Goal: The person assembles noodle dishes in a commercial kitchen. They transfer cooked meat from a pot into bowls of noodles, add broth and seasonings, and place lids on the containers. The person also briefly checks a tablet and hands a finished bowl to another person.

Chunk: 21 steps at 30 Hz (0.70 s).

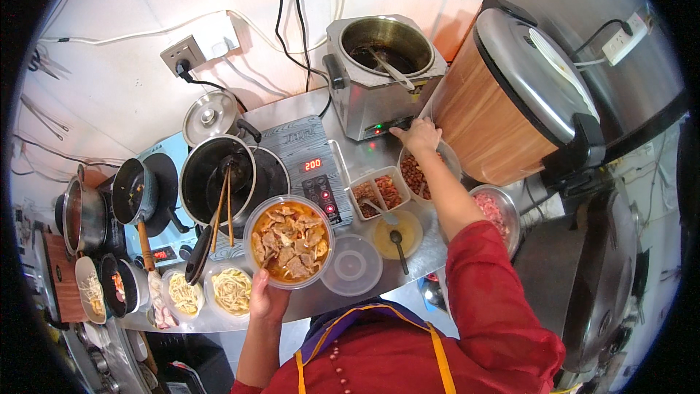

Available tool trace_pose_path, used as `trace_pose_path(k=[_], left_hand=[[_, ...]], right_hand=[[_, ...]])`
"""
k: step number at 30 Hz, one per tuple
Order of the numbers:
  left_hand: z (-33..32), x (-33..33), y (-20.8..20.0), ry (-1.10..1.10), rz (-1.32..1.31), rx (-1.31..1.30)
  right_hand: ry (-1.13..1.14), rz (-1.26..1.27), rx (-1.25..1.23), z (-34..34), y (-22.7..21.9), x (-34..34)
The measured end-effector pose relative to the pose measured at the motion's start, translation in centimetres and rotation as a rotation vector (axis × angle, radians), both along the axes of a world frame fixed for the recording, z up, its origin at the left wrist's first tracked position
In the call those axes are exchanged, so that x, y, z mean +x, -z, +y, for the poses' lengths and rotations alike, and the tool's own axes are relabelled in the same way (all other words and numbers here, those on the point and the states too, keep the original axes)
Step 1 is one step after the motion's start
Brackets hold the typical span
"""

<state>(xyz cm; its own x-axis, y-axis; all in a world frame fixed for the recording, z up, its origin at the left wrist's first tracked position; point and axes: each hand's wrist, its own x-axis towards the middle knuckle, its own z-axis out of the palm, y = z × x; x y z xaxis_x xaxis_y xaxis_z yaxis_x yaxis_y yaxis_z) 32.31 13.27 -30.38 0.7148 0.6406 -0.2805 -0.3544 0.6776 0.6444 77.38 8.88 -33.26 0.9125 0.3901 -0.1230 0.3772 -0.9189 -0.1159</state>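
My left hand (pixel 268 299) grips a round clear plastic bowl (pixel 255 266) from its near side. Sliced meat in reddish-orange broth (pixel 289 241) fills it. My right hand (pixel 419 136) reaches to the lower front of a metal soup warmer (pixel 350 113), beside its lit controls. Its thumb points left and the other fingers curl, partly hidden; what they grip cannot be made out. Just below this hand sits a bowl of reddish-brown nuts or beans (pixel 417 175). A round translucent lid (pixel 352 265) lies right of the meat bowl.
A black pot (pixel 191 208) with chopsticks (pixel 219 219) stands on an induction cooker (pixel 310 138). A divided condiment box (pixel 379 193), a yellowish bowl with a black spoon (pixel 396 241) and noodle bowls (pixel 232 290) line the counter. At right are a wood-patterned rice cooker (pixel 481 95) and a pinkish-meat bowl (pixel 503 211).
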Motion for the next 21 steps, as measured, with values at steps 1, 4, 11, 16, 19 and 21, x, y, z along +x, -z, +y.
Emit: trace_pose_path(k=[1,4,11,16,19,21], left_hand=[[0.0,0.0,-0.1,-0.001,0.013,-0.001],[0.1,0.2,-0.1,0.008,0.01,-0.017],[0.7,1.0,1.3,0.046,-0.011,-0.063],[1.6,2.6,2.3,0.087,0.02,-0.103],[2.4,4.3,2.5,0.114,-0.03,-0.079],[2.8,5.6,2.5,0.117,-0.073,-0.074]], right_hand=[[-0.004,0.004,-0.001,-0.1,0.0,-0.1],[-0.017,-0.054,0.011,-0.5,-0.4,-0.3],[-0.456,0.083,0.725,-2.6,-2.9,-7.2],[-0.435,1.302,0.735,-3.2,-5.6,-15.1],[-0.432,1.355,0.727,-2.5,-6.3,-16.6],[-0.422,1.176,0.671,-1.6,-6.2,-16.3]])
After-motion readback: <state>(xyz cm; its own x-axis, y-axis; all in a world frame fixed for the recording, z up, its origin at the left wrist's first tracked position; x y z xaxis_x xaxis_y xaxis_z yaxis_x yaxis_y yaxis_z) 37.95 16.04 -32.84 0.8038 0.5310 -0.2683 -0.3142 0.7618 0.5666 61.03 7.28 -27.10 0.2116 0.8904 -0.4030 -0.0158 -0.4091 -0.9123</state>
